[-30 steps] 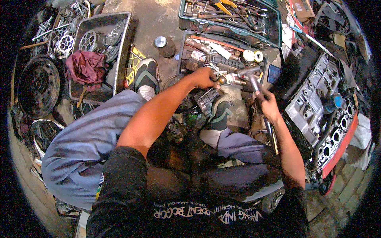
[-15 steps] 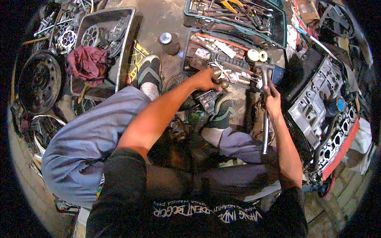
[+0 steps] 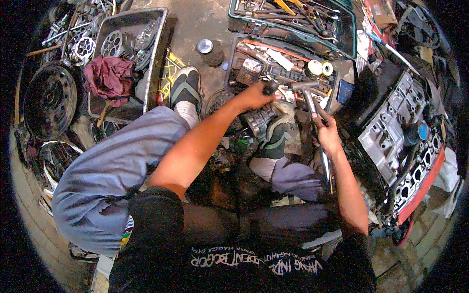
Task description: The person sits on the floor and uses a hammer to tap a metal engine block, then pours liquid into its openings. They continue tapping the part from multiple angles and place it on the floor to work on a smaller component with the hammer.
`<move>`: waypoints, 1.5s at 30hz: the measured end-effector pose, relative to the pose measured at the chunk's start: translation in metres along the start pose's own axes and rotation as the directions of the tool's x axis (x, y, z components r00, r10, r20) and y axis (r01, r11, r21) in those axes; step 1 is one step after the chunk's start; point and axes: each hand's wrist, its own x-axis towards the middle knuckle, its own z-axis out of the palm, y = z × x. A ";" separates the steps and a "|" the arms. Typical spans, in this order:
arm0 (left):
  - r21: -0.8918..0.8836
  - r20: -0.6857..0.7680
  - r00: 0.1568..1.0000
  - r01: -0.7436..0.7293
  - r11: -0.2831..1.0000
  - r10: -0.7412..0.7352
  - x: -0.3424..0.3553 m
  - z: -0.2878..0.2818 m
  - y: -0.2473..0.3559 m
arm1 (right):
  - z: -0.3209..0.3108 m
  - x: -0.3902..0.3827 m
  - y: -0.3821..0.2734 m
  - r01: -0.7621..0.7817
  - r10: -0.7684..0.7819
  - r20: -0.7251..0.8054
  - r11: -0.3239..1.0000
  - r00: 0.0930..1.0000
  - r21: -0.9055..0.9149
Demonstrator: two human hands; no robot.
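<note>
In my right hand, the fingers are wrapped round the long metal handle of a hammer. Its head points away from me, over the near right part of the parts tray. My left hand is closed just above a ribbed grey metal part that sits by my right foot. A dark rounded piece shows at the fingers of that hand; its kind and most of the grip are hidden. The hammer head is apart from the left hand.
Beyond my hands lie the parts tray and a teal toolbox. At left stands a bin with metal parts and a maroon cloth. A metal engine cover leans at right. A dark can stands on the floor.
The hammer has swung left and its head is lower, closer to my left hand. My left hand has turned slightly, and the dark rounded piece now shows at its fingers.
</note>
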 end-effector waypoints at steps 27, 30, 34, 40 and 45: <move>-0.046 -0.148 0.969 -0.206 0.978 0.197 0.065 0.025 -0.017 | 0.000 0.000 -0.055 -0.156 0.130 0.176 0.977 0.976 0.143; -0.060 -0.046 0.986 -0.165 0.984 0.162 0.074 0.037 -0.022 | 0.001 0.000 -0.046 -0.087 0.060 0.156 0.980 0.986 0.177; 0.016 0.050 0.946 -0.322 0.947 0.321 0.086 0.044 -0.037 | 0.001 -0.002 -0.046 -0.102 0.077 0.148 0.981 0.986 0.165; -0.037 0.138 0.981 -0.131 0.991 0.135 0.076 0.043 -0.027 | -0.001 0.004 -0.020 -0.052 0.048 0.073 0.997 0.996 0.056; 0.051 0.096 0.892 -0.447 0.893 0.442 0.064 0.044 -0.037 | -0.008 -0.003 -0.034 -0.094 0.086 0.108 0.993 0.990 0.067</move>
